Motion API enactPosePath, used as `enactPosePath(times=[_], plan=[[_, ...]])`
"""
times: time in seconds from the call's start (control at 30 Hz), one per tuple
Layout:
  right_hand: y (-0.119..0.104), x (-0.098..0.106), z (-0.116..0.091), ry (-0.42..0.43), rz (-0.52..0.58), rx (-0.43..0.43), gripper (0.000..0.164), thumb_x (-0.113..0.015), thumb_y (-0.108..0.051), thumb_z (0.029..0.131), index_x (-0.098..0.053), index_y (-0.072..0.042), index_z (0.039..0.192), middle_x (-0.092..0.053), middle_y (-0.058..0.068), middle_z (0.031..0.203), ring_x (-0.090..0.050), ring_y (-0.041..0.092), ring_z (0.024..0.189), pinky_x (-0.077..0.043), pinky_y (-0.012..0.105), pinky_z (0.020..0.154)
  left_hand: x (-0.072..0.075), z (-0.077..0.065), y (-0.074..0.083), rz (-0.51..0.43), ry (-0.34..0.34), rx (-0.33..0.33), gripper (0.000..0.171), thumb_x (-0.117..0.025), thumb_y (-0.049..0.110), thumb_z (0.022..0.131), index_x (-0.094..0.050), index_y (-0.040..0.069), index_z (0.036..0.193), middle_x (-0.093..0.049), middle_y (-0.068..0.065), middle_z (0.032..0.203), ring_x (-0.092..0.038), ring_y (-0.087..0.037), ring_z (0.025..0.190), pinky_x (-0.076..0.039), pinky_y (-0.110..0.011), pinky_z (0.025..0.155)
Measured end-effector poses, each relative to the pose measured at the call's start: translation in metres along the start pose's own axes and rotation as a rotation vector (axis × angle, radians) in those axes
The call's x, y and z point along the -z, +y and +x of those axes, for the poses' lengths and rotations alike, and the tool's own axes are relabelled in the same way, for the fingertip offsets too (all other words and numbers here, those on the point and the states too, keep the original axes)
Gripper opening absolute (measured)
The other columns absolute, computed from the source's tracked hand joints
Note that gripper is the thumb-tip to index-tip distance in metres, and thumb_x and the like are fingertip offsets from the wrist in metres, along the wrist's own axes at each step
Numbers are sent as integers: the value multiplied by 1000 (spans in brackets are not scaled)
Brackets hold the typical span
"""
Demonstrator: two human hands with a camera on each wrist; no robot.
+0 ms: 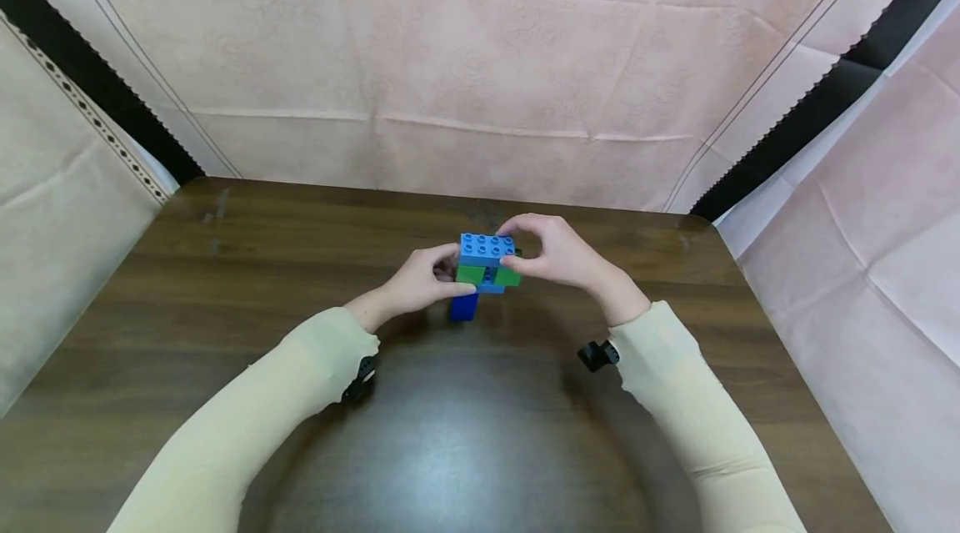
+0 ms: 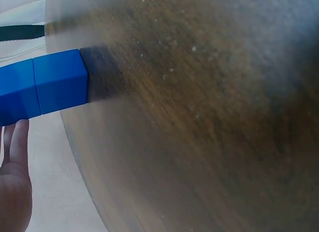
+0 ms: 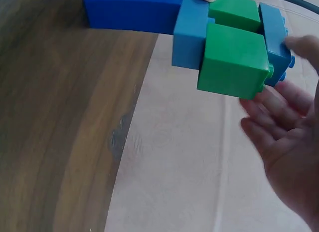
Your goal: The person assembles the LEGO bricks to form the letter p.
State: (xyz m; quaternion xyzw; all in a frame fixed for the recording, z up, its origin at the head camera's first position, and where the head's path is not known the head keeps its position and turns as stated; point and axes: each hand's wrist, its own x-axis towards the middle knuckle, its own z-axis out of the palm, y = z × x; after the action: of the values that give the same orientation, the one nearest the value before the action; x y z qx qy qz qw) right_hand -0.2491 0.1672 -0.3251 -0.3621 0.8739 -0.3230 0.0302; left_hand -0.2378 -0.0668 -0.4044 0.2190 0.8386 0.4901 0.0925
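Observation:
A stack of toy building bricks stands on the wooden table in the head view. It has a dark-blue base point(image 1: 463, 308), a lighter blue brick point(image 3: 189, 50) above, two green bricks point(image 3: 234, 60) side by side with a gap, and a studded light-blue brick point(image 1: 487, 249) on top. My left hand point(image 1: 418, 281) grips the stack from the left, thumb in front; its fingers point(image 2: 20, 142) touch the dark-blue part in the left wrist view. My right hand point(image 1: 558, 251) pinches the right end of the top brick, thumb at the front edge and fingers reaching behind.
The dark wooden table point(image 1: 450, 433) spreads below both forearms. Its far edge meets a pale pink patterned cloth point(image 1: 480, 82), with black strips point(image 1: 825, 99) at the left and right corners. A small black camera point(image 1: 598, 355) sits at the right wrist.

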Motion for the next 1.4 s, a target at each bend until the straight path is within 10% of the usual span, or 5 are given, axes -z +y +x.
enactPosePath(times=[0.4,1.07,1.4], plan=[[-15,-25,16,53,10,69,36,-72,-22,82,-65,-5,113,-64,8,101,-57,17,85,-51,30,74,-3,1,-1,-19,-8,-62,36,-71,21,84,-57,12,116,-63,-7,99,-58,-19,88,-54,-33,85],[-18,-32,15,96,-73,128,42,-75,-23,79,-65,-3,114,-64,10,100,-56,17,85,-51,29,73,1,-2,-1,-12,-9,-83,40,-70,20,84,-55,11,120,-63,-8,100,-59,-19,90,-54,-33,86],[-9,-24,7,20,125,-34,48,-72,-25,83,-59,-7,126,-64,10,114,-58,19,90,-51,34,77,-1,-4,0,-27,-14,-53,41,-70,23,85,-55,11,121,-62,-8,100,-58,-19,91,-53,-35,87]])
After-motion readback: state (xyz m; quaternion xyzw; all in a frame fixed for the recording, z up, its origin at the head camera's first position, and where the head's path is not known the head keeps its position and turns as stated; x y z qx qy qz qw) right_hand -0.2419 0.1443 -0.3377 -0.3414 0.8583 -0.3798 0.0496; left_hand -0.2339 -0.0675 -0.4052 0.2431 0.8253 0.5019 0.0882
